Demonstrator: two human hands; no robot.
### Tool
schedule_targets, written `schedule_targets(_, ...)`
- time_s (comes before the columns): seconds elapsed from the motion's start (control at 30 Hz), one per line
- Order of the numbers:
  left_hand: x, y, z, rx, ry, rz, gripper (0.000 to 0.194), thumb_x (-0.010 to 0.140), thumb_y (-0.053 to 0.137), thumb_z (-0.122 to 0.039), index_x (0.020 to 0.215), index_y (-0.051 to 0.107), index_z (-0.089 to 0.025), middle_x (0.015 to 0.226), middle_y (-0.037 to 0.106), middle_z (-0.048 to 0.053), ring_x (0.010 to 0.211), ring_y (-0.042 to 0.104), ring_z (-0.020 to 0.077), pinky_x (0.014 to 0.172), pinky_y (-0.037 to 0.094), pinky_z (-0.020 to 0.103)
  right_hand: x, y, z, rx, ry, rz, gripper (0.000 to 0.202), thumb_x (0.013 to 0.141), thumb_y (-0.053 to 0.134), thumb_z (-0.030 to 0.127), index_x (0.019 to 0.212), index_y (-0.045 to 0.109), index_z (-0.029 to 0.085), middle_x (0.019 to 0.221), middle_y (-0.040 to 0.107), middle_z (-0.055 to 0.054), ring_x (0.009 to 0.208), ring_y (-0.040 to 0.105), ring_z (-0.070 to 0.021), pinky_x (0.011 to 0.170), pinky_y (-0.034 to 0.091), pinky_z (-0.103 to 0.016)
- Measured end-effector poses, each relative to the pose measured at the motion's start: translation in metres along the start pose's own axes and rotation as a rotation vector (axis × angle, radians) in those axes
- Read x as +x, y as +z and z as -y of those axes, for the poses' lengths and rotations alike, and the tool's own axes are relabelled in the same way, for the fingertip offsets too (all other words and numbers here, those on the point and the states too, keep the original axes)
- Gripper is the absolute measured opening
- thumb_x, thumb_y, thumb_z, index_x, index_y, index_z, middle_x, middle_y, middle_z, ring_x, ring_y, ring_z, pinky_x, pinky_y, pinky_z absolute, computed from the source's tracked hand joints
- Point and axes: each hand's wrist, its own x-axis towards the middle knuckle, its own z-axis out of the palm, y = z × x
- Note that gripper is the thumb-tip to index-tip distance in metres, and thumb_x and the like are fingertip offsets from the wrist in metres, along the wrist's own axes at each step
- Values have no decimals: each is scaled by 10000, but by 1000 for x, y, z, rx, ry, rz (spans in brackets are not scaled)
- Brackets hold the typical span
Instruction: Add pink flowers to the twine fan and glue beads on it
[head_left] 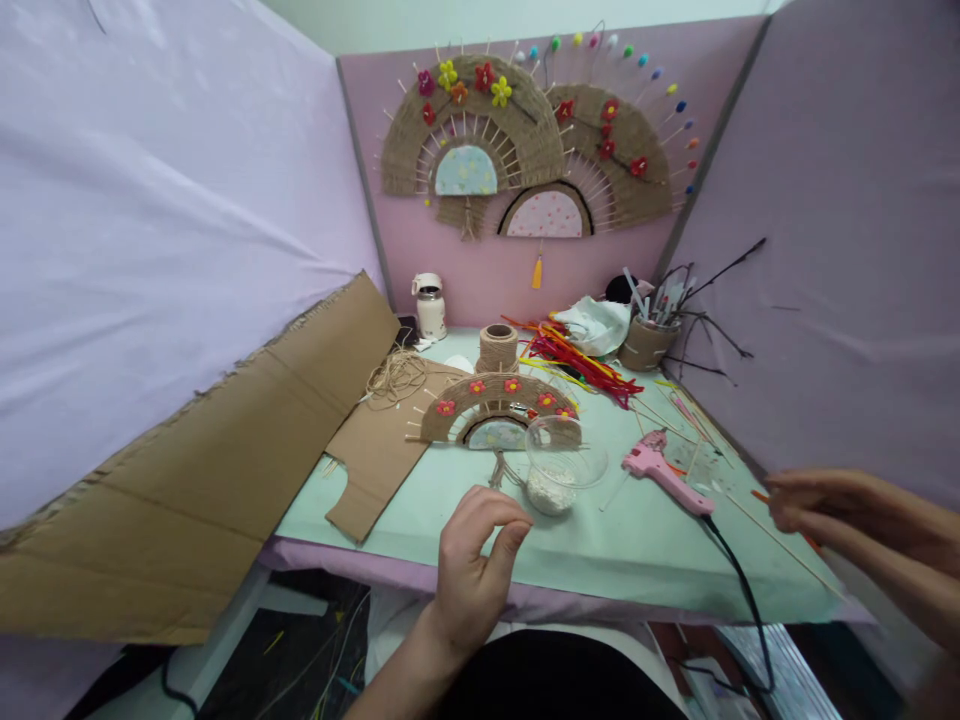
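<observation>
the left hand [474, 560] hovers at the table's near edge [420, 560], thumb and fingertips pinched, though what they pinch is too small to tell, just short of the clear bowl of white bits [559, 462]. the right hand [840, 515] lies flat over a thin wooden stick [780, 548] beside the pink glue gun [664, 478]; whether it grips cannot be told. a careless left-hand nudge could tip the bowl, and the gun's trailing cord might snag a sleeve.

Two bare hands and what was worn, as seen from the head camera

The left hand [472, 560] and the right hand [847, 515] were seen uncovered: no glove, ring or watch was shown on either, and the nails were kept short and unpainted. Back from the left fingers [491, 505], the wrist and forearm were left bare, with no sleeve reaching them. Behind the right fingers [795, 500], the forearm was likewise left unsleeved. Below the left fingers, a dark garment was seen over the lap, edged by a band of white cloth.
</observation>
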Motion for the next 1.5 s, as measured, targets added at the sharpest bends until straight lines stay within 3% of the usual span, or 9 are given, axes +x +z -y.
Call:
schedule_targets(0.1,1,0,0,14,-2,9,106,869,539,-115,839,622,-174,785,621,26,783,570,137,718,446,266,20,11,-12,-125,98,37,441,700,501,639,784,698,254,670,680,-64,592,622,-227,547,498,-339)
schedule_targets(0.33,0,-1,5,45,-18,33,124,879,518,-116,848,617,-183,789,614,26,786,566,140,713,446,263,45,73,-59,-406,-78,268,484,722,571,542,1006,652,157,1061,650,-164,1024,595,-320,887,451,-415)
schedule_targets(0.6,1,-3,4,70,-54,45,132,889,513,-169,818,625,-171,767,624,49,767,572,157,698,456,280,47,99,-70,-574,-48,337,376,756,543,532,806,617,167,840,620,-133,818,586,-289,726,449,-376)
schedule_targets(0.77,8,-9,-1,65,-106,19,163,897,509,-197,785,625,-173,759,623,38,762,583,148,704,461,266,46,78,-57,-282,-64,253,369,754,538,528,837,628,181,873,632,-109,835,587,-256,755,472,-371)
schedule_targets(1.03,37,-20,-12,133,-44,59,125,888,529,-197,825,635,-179,818,641,38,811,591,148,739,463,261,56,57,-15,750,286,187,301,729,587,434,935,629,219,973,662,-84,767,636,-197,554,538,-277)
schedule_targets(1.17,65,-25,-16,204,-11,138,106,884,535,-213,851,631,-181,835,652,35,807,590,147,740,465,265,68,71,-14,883,376,215,190,710,607,285,875,628,193,900,655,-55,651,591,-119,467,487,-193)
schedule_targets(1.3,78,-22,-28,304,50,217,92,879,534,-198,880,626,-193,844,654,28,778,581,140,711,462,259,85,92,-22,886,366,212,182,734,653,338,838,620,192,838,627,-20,612,550,-81,459,477,-153)
schedule_targets(1.37,71,-6,-34,297,139,328,109,873,526,-172,927,620,-188,878,661,48,836,592,156,755,470,275,94,101,-26,871,398,191,175,744,648,343,824,605,193,812,624,-17,591,542,-74,446,469,-141)
schedule_targets(1.5,31,58,-31,281,367,830,192,846,529,-127,1005,627,-170,939,677,72,839,607,172,714,479,276,103,114,-34,889,439,181,167,758,643,346,800,596,192,789,627,-15,561,537,-67,409,441,-128)
